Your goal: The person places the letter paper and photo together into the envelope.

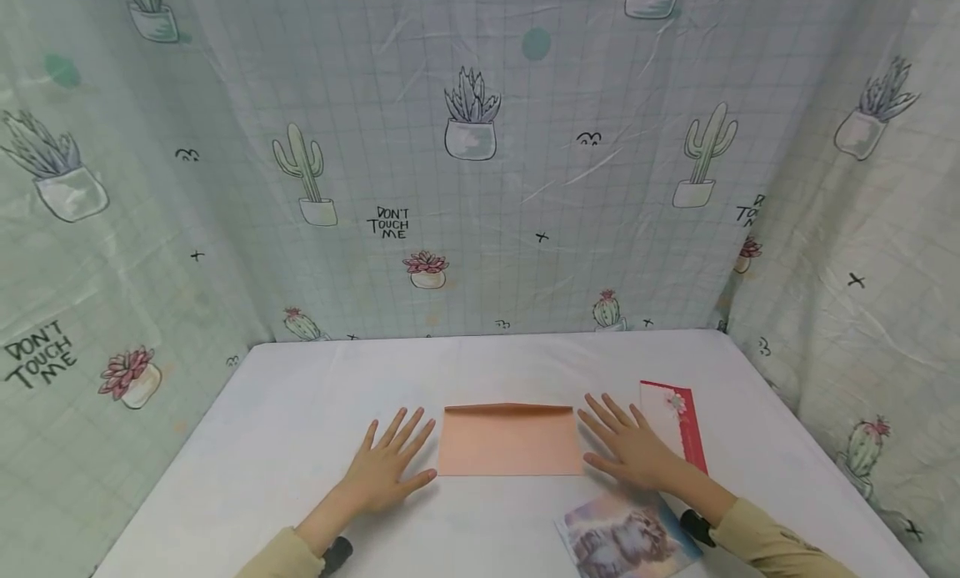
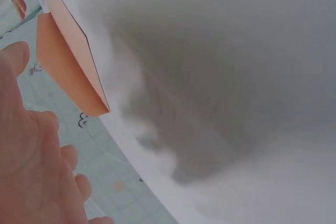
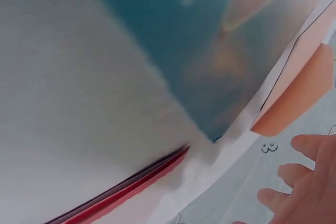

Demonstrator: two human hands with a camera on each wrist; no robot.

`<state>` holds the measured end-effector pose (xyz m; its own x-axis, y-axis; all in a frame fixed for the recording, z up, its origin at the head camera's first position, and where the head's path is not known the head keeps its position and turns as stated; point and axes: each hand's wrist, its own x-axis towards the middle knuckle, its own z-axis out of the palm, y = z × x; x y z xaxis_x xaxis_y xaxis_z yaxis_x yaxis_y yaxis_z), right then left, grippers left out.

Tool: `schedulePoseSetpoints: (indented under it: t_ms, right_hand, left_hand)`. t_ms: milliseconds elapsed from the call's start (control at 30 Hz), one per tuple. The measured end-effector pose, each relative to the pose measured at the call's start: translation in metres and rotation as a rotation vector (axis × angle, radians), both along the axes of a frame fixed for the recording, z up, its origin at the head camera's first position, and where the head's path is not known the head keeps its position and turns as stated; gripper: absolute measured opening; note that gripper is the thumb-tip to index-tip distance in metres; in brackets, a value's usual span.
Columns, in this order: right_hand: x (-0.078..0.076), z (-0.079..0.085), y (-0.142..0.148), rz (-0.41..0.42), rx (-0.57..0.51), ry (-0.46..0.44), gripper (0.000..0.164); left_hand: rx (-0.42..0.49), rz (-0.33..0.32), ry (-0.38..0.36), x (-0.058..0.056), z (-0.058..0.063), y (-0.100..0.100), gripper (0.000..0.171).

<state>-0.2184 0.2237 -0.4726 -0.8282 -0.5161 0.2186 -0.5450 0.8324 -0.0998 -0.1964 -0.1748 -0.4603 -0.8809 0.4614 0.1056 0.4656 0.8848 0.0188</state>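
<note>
An orange envelope lies in the middle of the white table, its flap lifted along the far edge. My left hand is spread to the left of the envelope, fingers straight and holding nothing. On the other side my right hand is spread too, between the envelope and a red-and-white card with a flower on it. That hand and its wrist cover part of the card. Nearer the front, below the right hand, lies a colourful picture card, partly hidden by the right hand and wrist.
The white table is enclosed at the back and sides by a fabric backdrop printed with cacti and potted plants. Dark straps show at both wrists, beside the sleeves.
</note>
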Motion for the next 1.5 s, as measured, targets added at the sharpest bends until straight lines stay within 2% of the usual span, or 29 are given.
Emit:
schedulePoseSetpoints:
  t_ms: [167,333,467,700,833,1067,1500]
  right_hand:
    - [0.0,0.001,-0.003,0.009,0.013,-0.004,0.065]
    - [-0.003,0.002,-0.008,0.048,0.027,-0.005,0.064]
    - [-0.007,0.003,-0.013,0.079,0.038,-0.019,0.063]
    - [-0.01,0.002,-0.023,0.11,0.072,-0.048,0.061]
    - [-0.011,0.001,-0.026,0.126,0.095,-0.041,0.061]
    - [-0.015,-0.001,-0.029,0.163,0.121,0.006,0.059]
    - [-0.016,0.003,-0.034,0.179,0.159,0.012,0.058]
  left_hand:
    - [-0.001,-0.034,0.017,-0.002,-0.003,0.009,0.068]
    - [-0.008,-0.073,0.003,-0.006,-0.005,0.016,0.067]
    - [-0.016,-0.087,-0.004,-0.008,-0.007,0.018,0.066]
    - [-0.022,-0.119,0.025,-0.01,-0.01,0.017,0.064]
    - [-0.022,-0.128,0.03,-0.011,-0.011,0.017,0.063]
    - [-0.005,-0.169,0.078,-0.016,-0.011,0.02,0.063]
    - [-0.057,-0.214,0.013,-0.027,-0.016,0.019,0.066]
